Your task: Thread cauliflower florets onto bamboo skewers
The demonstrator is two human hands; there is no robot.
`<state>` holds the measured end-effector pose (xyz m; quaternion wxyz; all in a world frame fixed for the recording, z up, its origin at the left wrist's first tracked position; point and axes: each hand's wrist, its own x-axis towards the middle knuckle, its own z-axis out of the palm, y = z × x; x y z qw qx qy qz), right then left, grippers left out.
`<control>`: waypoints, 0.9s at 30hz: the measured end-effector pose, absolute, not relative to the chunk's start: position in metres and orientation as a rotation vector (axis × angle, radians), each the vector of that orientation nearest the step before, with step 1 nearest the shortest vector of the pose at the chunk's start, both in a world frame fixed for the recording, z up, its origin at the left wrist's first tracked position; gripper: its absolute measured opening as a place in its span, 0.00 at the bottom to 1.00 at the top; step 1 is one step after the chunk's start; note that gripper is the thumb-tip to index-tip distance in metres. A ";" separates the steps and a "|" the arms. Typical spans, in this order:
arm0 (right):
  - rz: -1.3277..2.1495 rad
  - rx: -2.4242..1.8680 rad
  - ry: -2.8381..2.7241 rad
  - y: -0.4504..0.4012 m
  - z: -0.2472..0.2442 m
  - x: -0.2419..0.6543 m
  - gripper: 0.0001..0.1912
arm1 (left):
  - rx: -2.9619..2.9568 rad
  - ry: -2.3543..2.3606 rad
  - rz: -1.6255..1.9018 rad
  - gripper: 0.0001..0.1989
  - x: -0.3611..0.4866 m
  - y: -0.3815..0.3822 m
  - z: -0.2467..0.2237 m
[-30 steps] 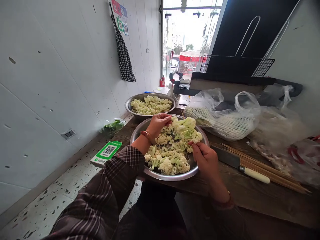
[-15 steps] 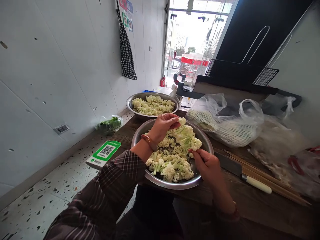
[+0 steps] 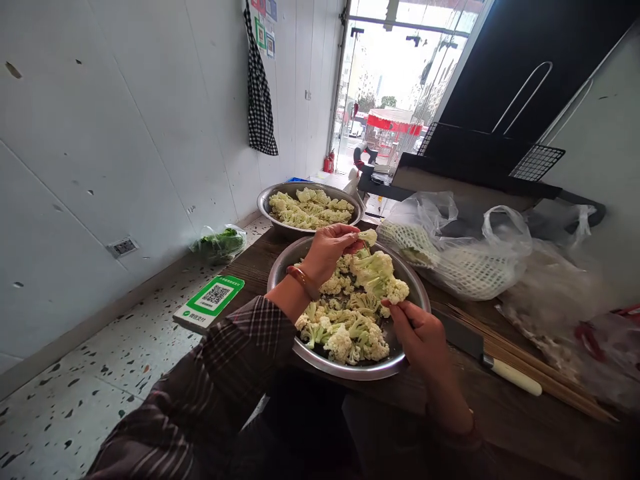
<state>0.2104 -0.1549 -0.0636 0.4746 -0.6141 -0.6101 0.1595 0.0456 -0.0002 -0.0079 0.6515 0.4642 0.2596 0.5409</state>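
A row of cauliflower florets point(image 3: 376, 272) stretches between my hands above the near steel basin point(image 3: 276, 283). My left hand point(image 3: 327, 255) pinches a small cauliflower floret point(image 3: 369, 237) at the row's far end. At the near end, my right hand point(image 3: 419, 332) has its thumb and fingers closed by the lowest floret. Whether a skewer runs through the row is hidden by the florets and fingers. More cauliflower point(image 3: 345, 337) lies in the basin below.
A second steel basin point(image 3: 263, 207) of cauliflower stands behind. On the right lie a knife point(image 3: 515, 377), bamboo skewers point(image 3: 550, 370) and plastic bags point(image 3: 475, 263) with net-wrapped contents. To the left are a QR-code stand point(image 3: 213, 300) and bagged greens point(image 3: 220, 241).
The whole view has shifted slightly, so most things sit a little further right. Both hands keep nearly the same grip. The floret at my left fingers has turned a little.
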 end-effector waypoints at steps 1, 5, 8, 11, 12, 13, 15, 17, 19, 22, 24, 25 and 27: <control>0.398 -1.507 -1.483 -0.155 -0.064 0.210 0.21 | 1.050 0.589 1.222 0.07 0.046 -0.001 -0.008; 0.424 -1.515 -1.470 -0.155 -0.065 0.210 0.21 | 1.054 0.577 1.191 0.09 0.046 -0.002 -0.008; 0.407 -1.513 -1.484 -0.154 -0.065 0.211 0.22 | 1.069 0.569 1.192 0.09 0.046 -0.003 -0.008; 0.389 -1.509 -1.491 -0.154 -0.064 0.210 0.22 | 1.103 0.554 1.213 0.08 0.046 -0.003 -0.007; 0.388 -1.510 -1.489 -0.154 -0.063 0.210 0.22 | 1.118 0.548 1.219 0.08 0.046 -0.003 -0.007; 0.390 -1.510 -1.487 -0.154 -0.062 0.209 0.22 | 1.136 0.543 1.221 0.08 0.046 -0.003 -0.008; 0.394 -1.507 -1.481 -0.155 -0.061 0.208 0.22 | 1.175 0.537 1.220 0.08 0.046 -0.002 -0.008; 0.399 -1.500 -1.475 -0.156 -0.060 0.208 0.22 | 1.212 0.537 1.213 0.08 0.046 -0.002 -0.008; 0.397 -1.493 -1.466 -0.157 -0.059 0.208 0.22 | 1.238 0.541 1.206 0.07 0.047 -0.002 -0.008; 0.393 -1.486 -1.460 -0.158 -0.061 0.209 0.23 | 1.255 0.541 1.190 0.06 0.046 -0.004 -0.008; 0.408 -1.486 -1.454 -0.159 -0.063 0.211 0.23 | 1.261 0.542 1.165 0.06 0.045 -0.004 -0.007; 0.419 -1.486 -1.448 -0.159 -0.064 0.211 0.24 | 1.266 0.544 1.150 0.06 0.044 -0.004 -0.007; 0.439 -1.483 -1.441 -0.158 -0.065 0.212 0.24 | 1.278 0.557 1.130 0.07 0.043 -0.004 -0.007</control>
